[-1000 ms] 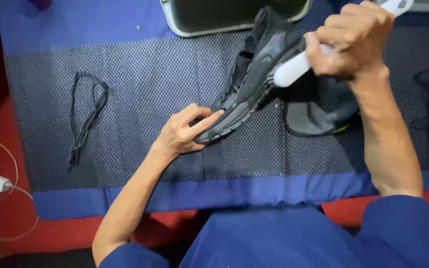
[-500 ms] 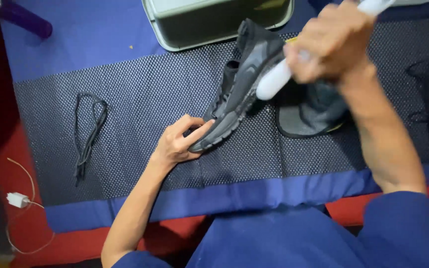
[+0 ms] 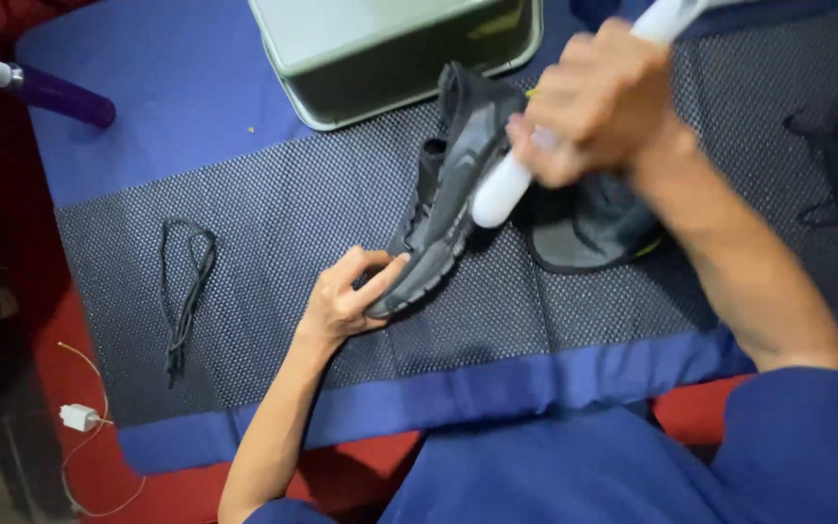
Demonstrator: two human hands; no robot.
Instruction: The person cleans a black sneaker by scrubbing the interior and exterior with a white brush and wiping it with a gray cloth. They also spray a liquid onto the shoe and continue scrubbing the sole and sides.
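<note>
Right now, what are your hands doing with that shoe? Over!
Left hand grips the toe of the black shoe, tilted up off the mat. Right hand holds a white tool against it. Black laces lie apart, left. Nothing blocking.

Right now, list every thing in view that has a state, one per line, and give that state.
Black shoe: tipped on its side on the mat, unlaced, toe end gripped.
Left hand: closed on the shoe's toe.
Right hand: closed around the white tool, blurred.
White tool: held, its tip against the shoe.
Black laces: loose, lying apart on the mat.
Second shoe: lying on the mat behind the first.
Metal box: lid shut.
</note>
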